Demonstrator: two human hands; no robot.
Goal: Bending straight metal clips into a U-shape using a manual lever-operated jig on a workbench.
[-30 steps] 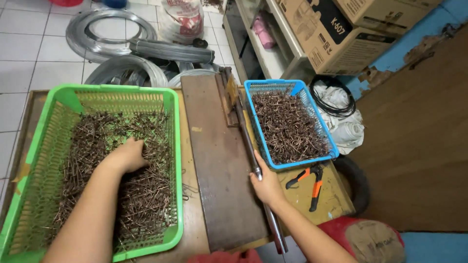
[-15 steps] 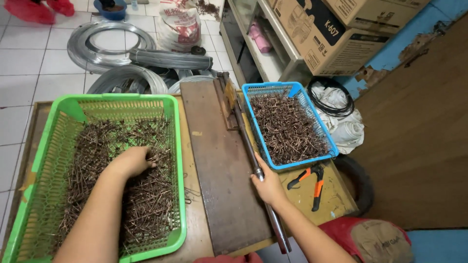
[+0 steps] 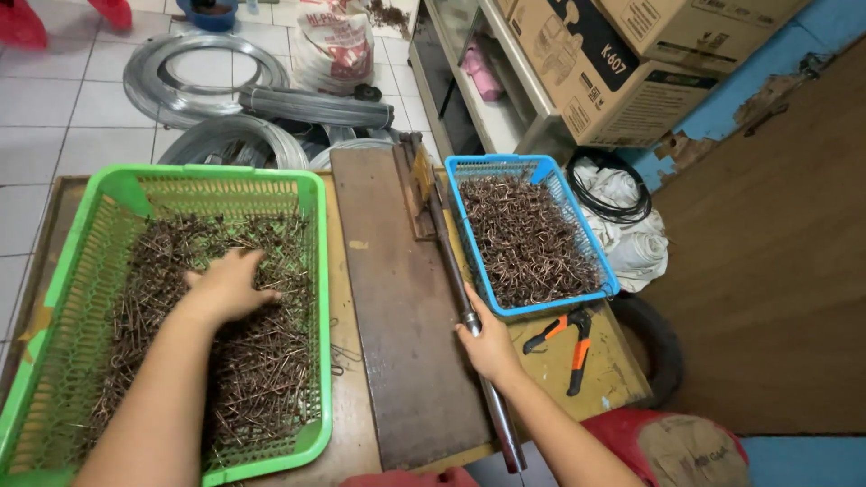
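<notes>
left hand [image 3: 227,287]: palm down in green basket [image 3: 311,261], fingers spread into wire pieces [image 3: 262,361], no closed grip seen
right hand [image 3: 492,343]: fingers clamped on lever [image 3: 451,261], down along plate [image 3: 401,316] right edge
risk: sharp wire ends likely to prick or snag palm; tangled clump may drag extras over rim
risk 2: left fingers near blade line at 3 o'clock, pinch if lever drops
edges: pliers [image 3: 570,347] near desk [image 3: 622,379] edge at 4 o'clock, blue basket [image 3: 541,167] at 1 o'clock
room: narrow gap between baskets; wire coils [image 3: 203,86] at 12 o'clock on floor
</notes>
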